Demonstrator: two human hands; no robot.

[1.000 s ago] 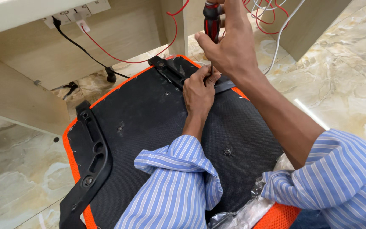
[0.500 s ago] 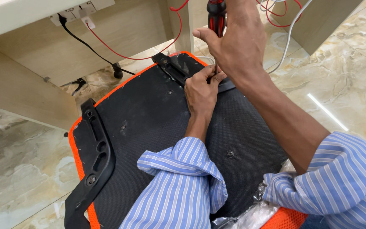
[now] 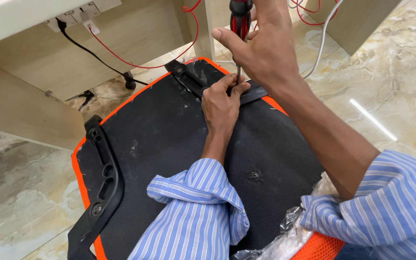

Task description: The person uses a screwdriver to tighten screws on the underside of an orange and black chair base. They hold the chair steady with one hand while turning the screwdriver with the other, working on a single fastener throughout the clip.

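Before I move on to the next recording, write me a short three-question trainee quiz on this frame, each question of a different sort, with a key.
1. True or false: the right hand grips a screwdriver with a red and black handle, held upright.
2. Multiple choice: where does the left hand rest? A) on the marble floor B) at the screwdriver tip, on the black bracket at the far edge of the seat underside C) on the plastic bag
3. Fill in: the border around the black seat underside is ____ in colour.

Key: 1 true; 2 B; 3 orange.
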